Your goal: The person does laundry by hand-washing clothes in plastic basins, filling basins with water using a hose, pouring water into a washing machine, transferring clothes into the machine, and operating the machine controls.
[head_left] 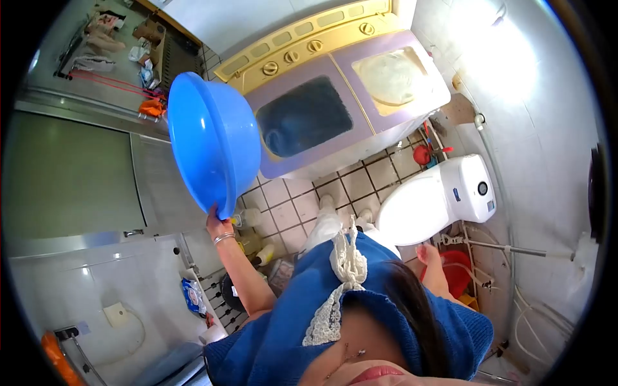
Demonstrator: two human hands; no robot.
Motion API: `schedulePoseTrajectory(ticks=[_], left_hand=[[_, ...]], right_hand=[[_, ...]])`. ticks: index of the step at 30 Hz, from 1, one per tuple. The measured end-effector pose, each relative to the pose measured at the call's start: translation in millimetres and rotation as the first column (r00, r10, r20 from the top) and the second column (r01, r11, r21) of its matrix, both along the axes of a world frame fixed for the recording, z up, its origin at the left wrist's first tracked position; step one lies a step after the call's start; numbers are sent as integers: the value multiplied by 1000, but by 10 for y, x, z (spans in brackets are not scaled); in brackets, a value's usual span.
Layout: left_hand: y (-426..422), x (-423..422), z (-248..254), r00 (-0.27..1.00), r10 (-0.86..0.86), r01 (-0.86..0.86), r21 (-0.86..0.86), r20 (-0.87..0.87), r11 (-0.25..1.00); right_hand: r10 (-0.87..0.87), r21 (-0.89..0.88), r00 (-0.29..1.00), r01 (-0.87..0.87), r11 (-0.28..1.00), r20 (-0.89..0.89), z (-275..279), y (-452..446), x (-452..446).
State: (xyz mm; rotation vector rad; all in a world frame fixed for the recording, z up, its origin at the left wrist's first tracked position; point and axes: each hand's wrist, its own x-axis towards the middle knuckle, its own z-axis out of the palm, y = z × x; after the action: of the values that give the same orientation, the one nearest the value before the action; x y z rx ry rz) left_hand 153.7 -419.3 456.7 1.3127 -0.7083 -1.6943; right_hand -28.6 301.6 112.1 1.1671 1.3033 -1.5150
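My left hand point(219, 225) grips the rim of a large blue plastic basin point(241, 128). The basin is tipped on its side, its hollow facing left, and it overlaps the left end of a twin-tub washing machine point(360, 96). Whether the two touch I cannot tell. A silver bangle circles my left wrist. On the other side, my right hand point(427, 253) hangs beside the white toilet point(415, 209), above a red basin point(456, 267). Its fingers look loosely bent, with nothing visible in them.
Tiled floor point(283, 222) lies between me and the machine. Bottles point(247, 219) stand below the blue basin. A glass-panelled door point(71, 174) is at the left. Pipes run along the right wall, and a red plunger-like item point(422, 154) sits behind the toilet.
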Motion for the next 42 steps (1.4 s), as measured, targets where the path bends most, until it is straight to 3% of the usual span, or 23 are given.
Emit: schedulePoseTrajectory(ticks=[1, 2, 4, 6, 10, 13, 17, 19, 21, 22, 24, 25, 30, 32, 34, 36, 38, 40, 42], left_hand=[[45, -37, 22, 1000, -6, 6, 5, -10, 1000], [76, -52, 35, 999, -33, 33, -1, -15, 999], [122, -90, 54, 996, -87, 86, -12, -27, 996], [289, -268, 274, 997, -82, 82, 4, 2, 997], [295, -424, 304, 995, -99, 99, -12, -10, 995], [92, -451, 155, 941, -339, 337, -112, 0, 935], [149, -879, 261, 914, -399, 401, -284, 69, 871], [177, -1041, 298, 859, -498, 509, -327, 124, 796], [339, -1254, 386, 786, -590, 612, -374, 187, 697], [443, -1377, 423, 751, -625, 650, -400, 213, 645], [675, -1552, 471, 636, -685, 769, -365, 355, 524], [767, -1602, 452, 586, -693, 809, -350, 420, 472], [1556, -1968, -37, 256, -760, 907, -421, 598, -26], [2052, -1984, -243, 131, -804, 868, -459, 579, -189], [2630, -1892, -366, 126, -686, 804, -479, 717, -352], [3177, -1701, -310, -48, -649, 781, -377, 759, -499], [3797, -1335, -107, -123, -582, 744, -314, 804, -590], [4315, -1028, -168, -213, -561, 591, -352, 800, -726], [4871, -620, -237, -256, -505, 475, -347, 824, -808]], right_hand=[[59, -52, 991, -66, 996, -121, -160, 71, -137], [-23, 16, 993, 25, 1000, -115, -141, 0, -307], [91, 109, 974, -69, 992, -206, 41, -123, -676], [122, 92, 943, -98, 991, -309, 23, -196, -965], [129, 113, 925, -95, 989, -358, 712, -575, -1131], [134, 136, 921, -89, 987, -366, 828, -659, -878], [28, 28, 908, -18, 999, -417, 459, -448, -38], [-87, 131, 928, 143, 981, -361, 422, -431, 613], [-245, 238, 937, 305, 922, -249, 218, -427, 1324], [-293, 225, 941, 326, 918, -171, -363, -202, 1798], [-386, 274, 918, 397, 876, -97, -222, -398, 2382], [-404, 239, 906, 423, 874, -127, -33, -556, 2596], [-475, 13, 824, 504, 864, -309, 1571, -1141, 2840], [-532, -121, 761, 528, 840, -371, 2180, -1205, 2888], [-603, -346, 629, 495, 797, -490, 2633, -1180, 3063], [-617, -377, 563, 492, 785, -550, 3011, -1123, 3286], [-650, -405, 464, 524, 749, -602, 3047, -1034, 3591], [-725, -356, 416, 668, 654, -549, 2982, -891, 4004], [-756, -202, 459, 777, 596, -466, 2910, -745, 4421]])
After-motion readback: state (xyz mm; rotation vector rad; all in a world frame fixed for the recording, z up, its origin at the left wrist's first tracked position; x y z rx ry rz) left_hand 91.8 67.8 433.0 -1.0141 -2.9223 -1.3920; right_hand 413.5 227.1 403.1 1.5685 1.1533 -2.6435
